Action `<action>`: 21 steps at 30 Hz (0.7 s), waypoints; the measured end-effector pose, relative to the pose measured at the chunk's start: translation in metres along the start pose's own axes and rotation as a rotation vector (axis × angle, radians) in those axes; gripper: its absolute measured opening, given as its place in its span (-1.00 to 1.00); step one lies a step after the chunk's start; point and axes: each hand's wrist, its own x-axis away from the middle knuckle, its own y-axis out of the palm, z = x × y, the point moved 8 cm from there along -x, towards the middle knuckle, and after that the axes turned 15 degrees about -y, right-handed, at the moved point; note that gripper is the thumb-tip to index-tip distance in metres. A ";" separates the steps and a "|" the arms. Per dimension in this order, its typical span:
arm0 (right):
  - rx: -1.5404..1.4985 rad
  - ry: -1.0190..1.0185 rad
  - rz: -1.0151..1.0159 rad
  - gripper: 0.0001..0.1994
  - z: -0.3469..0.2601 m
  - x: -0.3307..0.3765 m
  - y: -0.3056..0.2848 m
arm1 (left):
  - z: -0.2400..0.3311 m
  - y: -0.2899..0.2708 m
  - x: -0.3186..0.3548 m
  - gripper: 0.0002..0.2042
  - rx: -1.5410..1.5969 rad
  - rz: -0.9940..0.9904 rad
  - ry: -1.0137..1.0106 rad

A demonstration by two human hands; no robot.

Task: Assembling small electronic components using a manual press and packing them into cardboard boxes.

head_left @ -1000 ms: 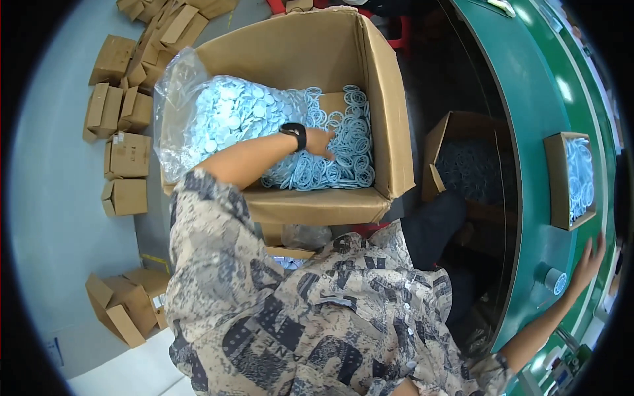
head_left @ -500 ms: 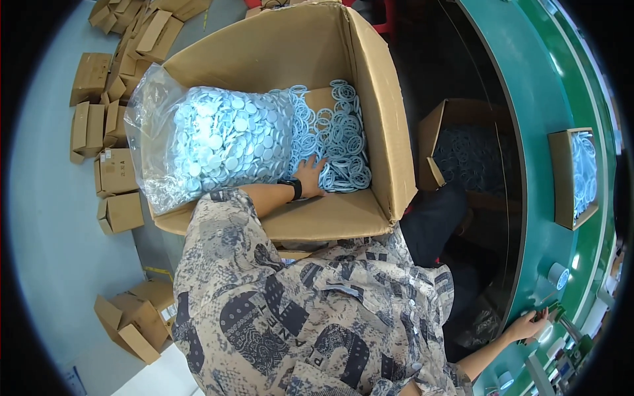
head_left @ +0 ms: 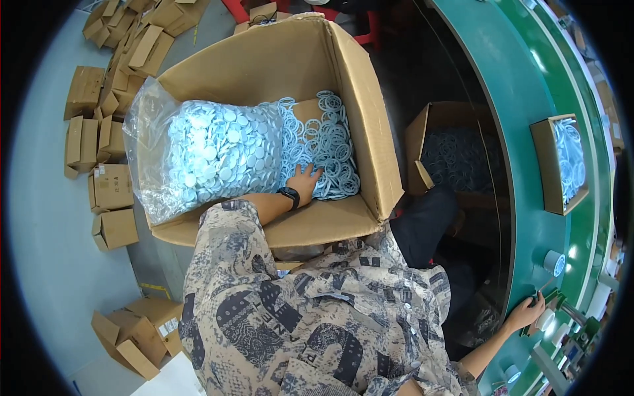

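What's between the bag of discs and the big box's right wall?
Head view: loose light-blue rings, the left hand at their near side, and a patch of cardboard showing toward the back.

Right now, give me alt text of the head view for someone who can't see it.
A person's left hand lies spread over loose pale-blue rings in a large cardboard box, beside a clear plastic bag of pale-blue discs. The right hand is at a green workbench, far right.
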 end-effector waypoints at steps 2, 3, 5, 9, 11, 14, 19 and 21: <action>-0.017 0.008 0.003 -0.70 0.001 0.001 0.001 | -0.001 -0.013 -0.004 -0.19 -0.013 -0.026 0.027; -0.035 0.007 -0.003 -0.70 0.000 0.001 0.002 | 0.000 -0.021 -0.006 -0.20 -0.025 -0.061 0.047; -0.059 0.017 -0.010 -0.71 0.003 0.003 0.006 | -0.002 -0.024 -0.014 -0.22 -0.048 -0.094 0.067; -0.036 -0.064 0.009 -0.70 0.005 0.009 0.012 | -0.025 -0.012 -0.034 -0.36 -0.053 -0.120 0.130; -0.026 -0.077 0.013 -0.70 0.006 0.003 0.009 | -0.025 -0.044 -0.043 -0.47 0.259 0.004 0.107; -0.047 -0.070 0.030 -0.70 -0.001 -0.001 0.010 | -0.047 -0.064 -0.053 -0.50 0.408 -0.022 0.082; -0.053 -0.052 0.088 -0.71 0.002 0.005 -0.005 | -0.073 -0.125 -0.065 -0.32 0.359 0.159 -0.064; -0.073 -0.032 0.119 -0.71 0.005 0.005 -0.011 | -0.103 -0.175 -0.060 -0.25 0.852 -0.060 -0.248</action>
